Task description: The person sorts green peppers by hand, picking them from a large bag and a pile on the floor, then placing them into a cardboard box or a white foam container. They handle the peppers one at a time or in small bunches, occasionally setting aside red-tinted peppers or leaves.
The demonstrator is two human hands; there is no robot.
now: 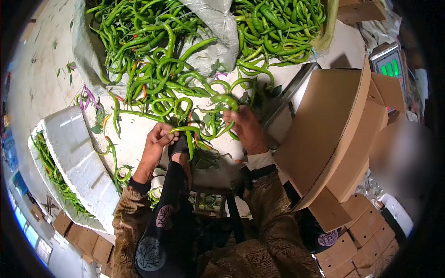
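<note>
My left hand (161, 138) has its fingers closed on a curved green pepper (185, 129) above my shoe. To the right, my right hand (246, 127) pinches another thick green pepper (225, 100), whose curved end points up and left. Loose green peppers (160, 85), with a few red ones among them, spread over the pale floor in front of both hands. They spill from a large white woven sack (88, 51) full of peppers. A second heap of green peppers (278, 28) lies at the top right.
An open cardboard box (320, 125) stands at my right, with a scale display (389, 67) behind it. At my left is a white foam box (76, 148) with green peppers in it. Brown cartons (88, 241) lie at the lower left, others (366, 231) at the lower right.
</note>
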